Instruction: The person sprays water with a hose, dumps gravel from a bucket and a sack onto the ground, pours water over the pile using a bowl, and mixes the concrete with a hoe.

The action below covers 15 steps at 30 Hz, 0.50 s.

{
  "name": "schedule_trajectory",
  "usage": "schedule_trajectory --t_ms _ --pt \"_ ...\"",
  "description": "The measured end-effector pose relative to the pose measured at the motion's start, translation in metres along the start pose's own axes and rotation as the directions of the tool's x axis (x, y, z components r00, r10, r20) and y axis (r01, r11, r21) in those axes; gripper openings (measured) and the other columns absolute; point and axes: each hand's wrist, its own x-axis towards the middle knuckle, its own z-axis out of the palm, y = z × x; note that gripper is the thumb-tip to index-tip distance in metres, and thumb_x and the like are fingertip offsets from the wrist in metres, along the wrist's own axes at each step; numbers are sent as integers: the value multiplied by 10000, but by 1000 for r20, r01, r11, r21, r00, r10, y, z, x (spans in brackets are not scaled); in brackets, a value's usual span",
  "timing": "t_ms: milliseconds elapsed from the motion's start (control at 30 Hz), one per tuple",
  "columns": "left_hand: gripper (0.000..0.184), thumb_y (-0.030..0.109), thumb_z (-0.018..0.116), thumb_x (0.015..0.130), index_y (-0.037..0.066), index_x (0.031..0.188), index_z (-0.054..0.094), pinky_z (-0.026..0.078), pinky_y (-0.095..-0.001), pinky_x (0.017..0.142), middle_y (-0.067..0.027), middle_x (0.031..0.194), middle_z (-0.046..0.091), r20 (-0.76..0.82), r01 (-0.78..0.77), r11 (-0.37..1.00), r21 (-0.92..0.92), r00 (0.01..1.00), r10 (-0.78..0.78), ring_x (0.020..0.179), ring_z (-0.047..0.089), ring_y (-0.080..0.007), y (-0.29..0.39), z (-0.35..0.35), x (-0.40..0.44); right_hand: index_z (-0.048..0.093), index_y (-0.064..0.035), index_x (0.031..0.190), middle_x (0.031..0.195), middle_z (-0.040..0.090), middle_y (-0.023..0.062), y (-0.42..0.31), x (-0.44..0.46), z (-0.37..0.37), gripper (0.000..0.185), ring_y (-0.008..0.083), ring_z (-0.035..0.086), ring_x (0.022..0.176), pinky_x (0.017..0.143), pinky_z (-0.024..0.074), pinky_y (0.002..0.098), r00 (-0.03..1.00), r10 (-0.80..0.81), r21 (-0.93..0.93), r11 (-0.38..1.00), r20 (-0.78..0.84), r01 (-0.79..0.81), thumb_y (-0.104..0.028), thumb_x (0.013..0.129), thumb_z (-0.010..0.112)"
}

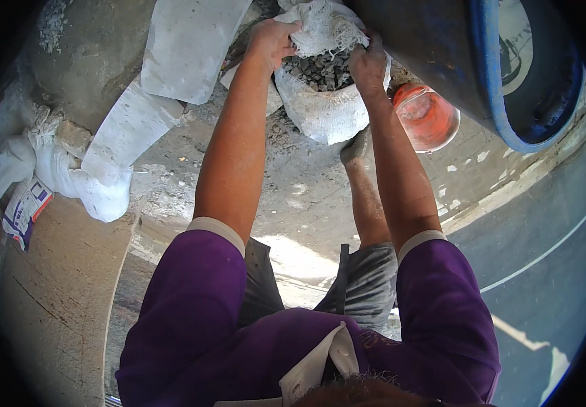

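A white woven sack [327,112] stands on the ground in front of me, its mouth spread and grey rubble [320,71] showing inside. At the left of the mouth, my left hand [271,42] is closed on the sack's edge. Opposite it, my right hand [369,66] grips the right side of the rim, its fingers partly hidden. Between both hands the frayed far flap [325,30] of the sack is bunched up. Both arms reach straight out, and the sack rests close to my right foot.
An orange bucket [428,119] sits right of the sack, beside a large blue drum [493,74] on its side. Pale flat slabs [184,51] lie to the left. Farther left are white sacks [106,193] and a printed bag [27,207]. Rubble bits litter the concrete ground [293,176].
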Motion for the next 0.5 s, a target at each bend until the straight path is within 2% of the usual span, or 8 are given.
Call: schedule_trajectory --t_ms 33,67,100,167,233,300,367,500 --pt "257 236 685 821 42 982 636 475 -381 893 -125 997 670 -139 41 914 404 990 17 928 639 -292 1 4 1 561 -81 1160 986 650 227 0 7 0 412 408 617 931 877 473 443 986 -165 -49 985 -12 164 -109 749 548" --pt "351 321 730 765 65 997 669 466 -389 913 -158 1023 663 -99 -38 505 862 965 242 943 629 -331 5 2 3 531 -89 1199 946 655 236 0 12 -1 442 411 625 904 869 476 449 946 -323 -99 942 -18 320 -113 758 550" --pt "351 321 730 765 65 997 669 466 -389 913 -158 1023 663 -94 -45 506 861 965 244 943 629 -331 2 2 1 531 -89 1199 946 655 236 -6 12 -5 442 411 625 904 869 476 449 945 -325 -103 941 -22 322 -113 758 550" --pt "418 324 715 769 12 1044 668 459 -382 932 -203 1070 643 246 -303 -85 949 546 801 1005 609 -357 -9 -4 -5 447 -121 1289 904 662 225 -26 7 -7 542 404 629 894 852 483 437 943 -196 -303 912 269 276 -121 760 565" --pt "497 320 693 795 -23 1145 617 449 -374 954 -233 1141 614 257 -387 0 922 612 748 1085 583 -359 -11 -1 -4 325 -155 1381 932 670 194 -28 -2 -2 676 384 629 935 855 474 456 919 -185 -386 865 349 321 -128 756 580" --pt "505 336 699 802 -53 1112 605 456 -378 912 -244 1086 637 144 -394 448 803 857 495 1055 605 -351 -19 9 -7 258 -169 1424 955 671 171 -28 -14 4 755 369 631 953 864 459 488 888 -199 -273 904 414 330 -141 749 596" --pt "504 338 682 818 -49 1129 593 462 -379 902 -247 1084 637 182 -396 405 824 862 472 1039 610 -357 -28 22 -17 186 -182 1453 1010 659 173 -31 -22 11 822 368 632 961 869 445 519 876 -85 -297 922 474 250 -159 749 610" --pt "487 355 683 825 -30 1112 598 493 -356 807 -222 1025 657 151 -363 456 813 887 436 954 644 -314 -33 28 -21 419 -132 1338 1042 623 193 -18 -19 30 630 365 598 1018 864 459 476 928 -112 -257 943 356 212 -196 754 647"
